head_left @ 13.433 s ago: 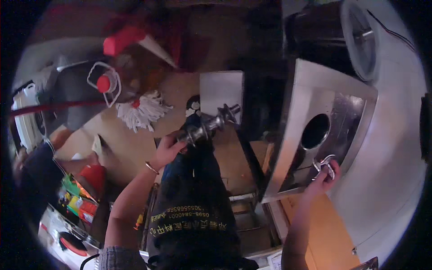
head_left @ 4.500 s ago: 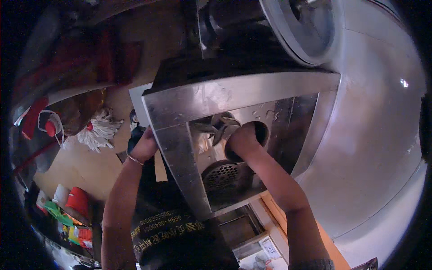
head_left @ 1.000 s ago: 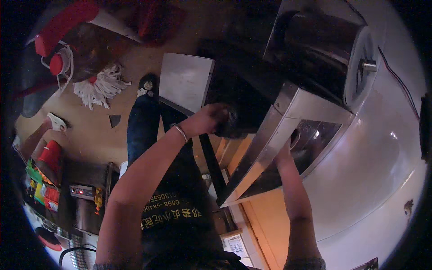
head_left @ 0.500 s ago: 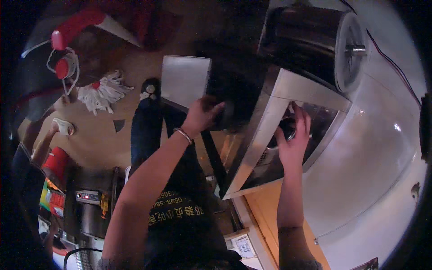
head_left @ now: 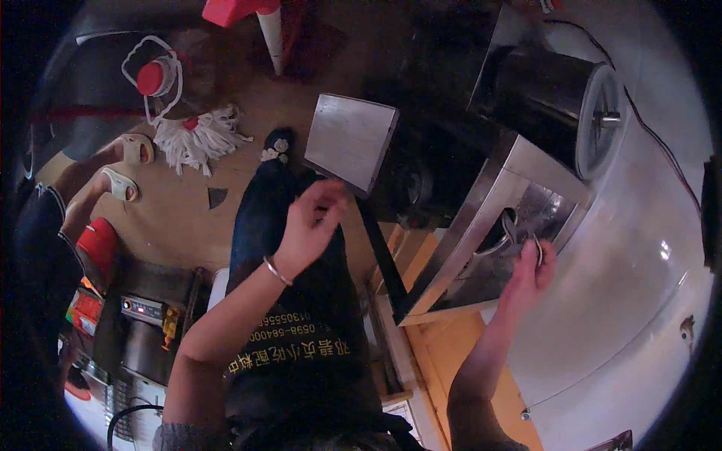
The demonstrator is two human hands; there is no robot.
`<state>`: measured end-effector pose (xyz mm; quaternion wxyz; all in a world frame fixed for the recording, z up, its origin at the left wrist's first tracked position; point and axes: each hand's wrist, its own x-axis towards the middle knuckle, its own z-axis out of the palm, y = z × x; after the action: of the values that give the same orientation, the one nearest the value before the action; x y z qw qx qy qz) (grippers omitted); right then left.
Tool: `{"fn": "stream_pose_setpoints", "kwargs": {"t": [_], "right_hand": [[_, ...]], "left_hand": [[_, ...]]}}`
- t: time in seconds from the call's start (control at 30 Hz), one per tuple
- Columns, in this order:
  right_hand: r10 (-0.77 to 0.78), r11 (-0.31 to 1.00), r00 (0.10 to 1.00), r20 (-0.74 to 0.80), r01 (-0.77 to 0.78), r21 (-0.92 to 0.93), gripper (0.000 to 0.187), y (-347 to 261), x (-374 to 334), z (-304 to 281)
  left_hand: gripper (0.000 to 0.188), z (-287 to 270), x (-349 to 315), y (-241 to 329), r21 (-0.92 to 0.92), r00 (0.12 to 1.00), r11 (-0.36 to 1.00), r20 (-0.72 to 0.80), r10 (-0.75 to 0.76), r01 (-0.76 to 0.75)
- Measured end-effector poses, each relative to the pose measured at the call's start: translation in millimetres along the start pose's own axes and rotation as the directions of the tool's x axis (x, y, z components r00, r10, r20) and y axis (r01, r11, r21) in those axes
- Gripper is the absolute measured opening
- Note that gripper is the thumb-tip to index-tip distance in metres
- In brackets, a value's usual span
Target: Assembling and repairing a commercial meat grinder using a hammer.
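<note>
In front of me on the right stands a stainless steel machine (head_left: 519,169) with a raised frame around a sunken metal tray (head_left: 553,203). A dark round opening (head_left: 492,239) shows in the tray. My right hand (head_left: 532,269) is over the tray's right edge, its thumb and fingers pinched on a thin, shiny metal piece (head_left: 511,225) that leads toward the opening; its exact kind is unclear. Left of the machine hovers my left hand (head_left: 310,225), slightly blurred, fingers loosely bent and apart, nothing visible in them. A bracelet circles that wrist. Just beyond it is a flat metal panel (head_left: 352,139).
Behind the tray lies a dark cylinder (head_left: 553,105) with a pale rim and metal shaft. White wall tiles (head_left: 617,286) rise at right. On the floor are a white mop head (head_left: 199,139) and a red-capped jug (head_left: 154,77). Another person's slippered feet (head_left: 120,184) stand at left.
My right hand has drawn back from the round opening toward the tray's right edge, where the thin metal piece now shows. My left hand has moved nearer to me, away from the machine.
</note>
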<state>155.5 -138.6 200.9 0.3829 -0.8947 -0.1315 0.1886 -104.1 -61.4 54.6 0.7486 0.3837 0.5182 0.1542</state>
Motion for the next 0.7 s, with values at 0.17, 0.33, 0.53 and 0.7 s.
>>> {"fn": "stream_pose_setpoints", "kwargs": {"t": [0.17, 0.33, 0.53, 0.7], "right_hand": [[-0.094, 0.980, 0.959, 0.269, 0.136, -0.144, 0.018, -45.4, -62.4, 17.8], [-0.085, 0.940, 0.857, 0.508, 0.238, -0.244, 0.019, -43.0, -80.2, 50.3], [-0.193, 0.872, 0.767, 0.612, 0.420, -0.251, 0.017, -24.6, -91.8, 67.5], [-0.126, 0.902, 0.746, 0.654, 0.360, -0.237, 0.028, -22.9, -92.8, 69.8]], "left_hand": [[0.053, 11.1, -38.0, 83.0, 0.132, 0.929, 0.933, 0.214, 0.302, -0.334], [0.067, 22.2, -47.9, 104.2, 0.255, 0.815, 0.782, 0.300, 0.495, -0.569], [0.074, 17.2, -50.8, 100.3, 0.469, 0.933, 0.857, 0.357, 0.034, -0.211], [0.057, 19.3, -44.7, 61.6, 0.105, 0.962, 0.968, 0.178, 0.208, -0.228]]}}
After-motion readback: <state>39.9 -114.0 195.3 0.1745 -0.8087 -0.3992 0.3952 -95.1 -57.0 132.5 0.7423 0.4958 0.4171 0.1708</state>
